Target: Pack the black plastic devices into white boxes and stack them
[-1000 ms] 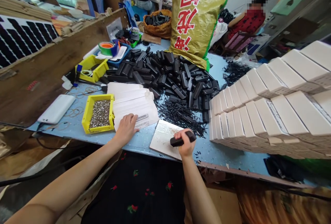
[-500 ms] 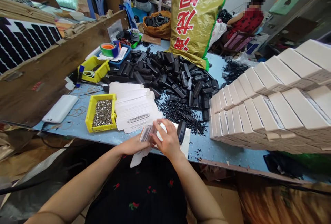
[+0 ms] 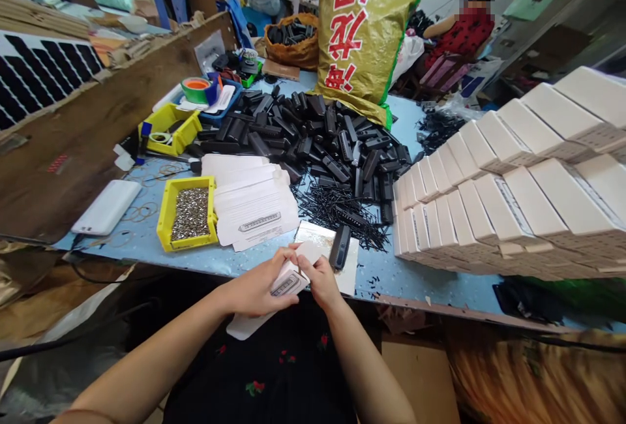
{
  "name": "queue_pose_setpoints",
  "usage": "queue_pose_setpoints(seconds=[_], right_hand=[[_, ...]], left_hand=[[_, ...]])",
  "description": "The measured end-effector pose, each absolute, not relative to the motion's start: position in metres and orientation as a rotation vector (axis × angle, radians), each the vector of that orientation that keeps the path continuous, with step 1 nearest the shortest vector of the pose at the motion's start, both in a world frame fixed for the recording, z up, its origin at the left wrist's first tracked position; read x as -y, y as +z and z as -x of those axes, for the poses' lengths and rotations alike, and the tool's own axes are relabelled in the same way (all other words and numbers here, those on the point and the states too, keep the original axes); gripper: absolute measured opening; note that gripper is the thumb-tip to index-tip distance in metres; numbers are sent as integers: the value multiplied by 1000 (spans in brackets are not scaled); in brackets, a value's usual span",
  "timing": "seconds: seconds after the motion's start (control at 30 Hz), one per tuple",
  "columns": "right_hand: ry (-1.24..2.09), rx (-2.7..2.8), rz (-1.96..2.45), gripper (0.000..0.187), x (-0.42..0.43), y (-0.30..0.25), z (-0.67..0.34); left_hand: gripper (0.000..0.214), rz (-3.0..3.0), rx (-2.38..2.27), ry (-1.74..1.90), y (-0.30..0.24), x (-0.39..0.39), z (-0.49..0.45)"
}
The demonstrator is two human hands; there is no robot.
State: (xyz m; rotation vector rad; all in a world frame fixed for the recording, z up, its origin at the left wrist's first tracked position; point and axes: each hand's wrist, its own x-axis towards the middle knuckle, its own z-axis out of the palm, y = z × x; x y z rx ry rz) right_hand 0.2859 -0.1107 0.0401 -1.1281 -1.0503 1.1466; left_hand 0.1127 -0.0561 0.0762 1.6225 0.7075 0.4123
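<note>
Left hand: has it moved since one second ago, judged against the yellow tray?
Yes. The left hand left the carton stack beside the yellow tray and drew back toward the body, now gripping one flat carton with the right hand.

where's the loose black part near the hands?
Head view: black part lies on the pale plate at the table's near edge, just right of the right hand, which with the left hand holds a white carton.

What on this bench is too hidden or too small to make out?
- Head view: print on the flat carton is too small to read; the left hand and right hand cover part of it.
- Head view: the white boxes run off the right edge.
- Head view: the yellow sack is cut by the top edge.
</note>
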Motion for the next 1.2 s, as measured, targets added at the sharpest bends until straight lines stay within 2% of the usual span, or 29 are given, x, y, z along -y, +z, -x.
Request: queue_pose_setpoints(seconds=[0.07,0.13,0.27,0.4,0.53,0.7,0.77,1.0,1.13,1.2], right_hand=[[1070,1234,1096,42,112,45,-284],[1034,1360,1058,40,114,53,-285],[1241,1159,1077,31,115,63,-288],[1227,1115,1111,31,115,67,-285],[1242,1027,1164,28,118,66,-276],[739,1070,1289,28,131,49,-259],[660,1195,1279,32,137,43,-258],[778,1819,1241,49,138,44,-307],[465,2251,1604,56,125,42,-371],[371,2396,1730,49,120,40,-397]], left_hand=[[90,-1573,-803,486,73,62,-121],[105,-1522,-872,517,70,65,-126],[108,-1497,-891,482,66,65,-130],[112,-1486,-876,513,63,62,-131],[110,-1482,-859,549,64,62,-134],[103,-1587,-760,441,66,59,-141],[104,-1627,-718,355,63,56,-141],[106,-1659,-726,263,45,54,-134],[94,-1571,-869,265,44,44,-117],[86,-1304,-869,292,43,33,-106]])
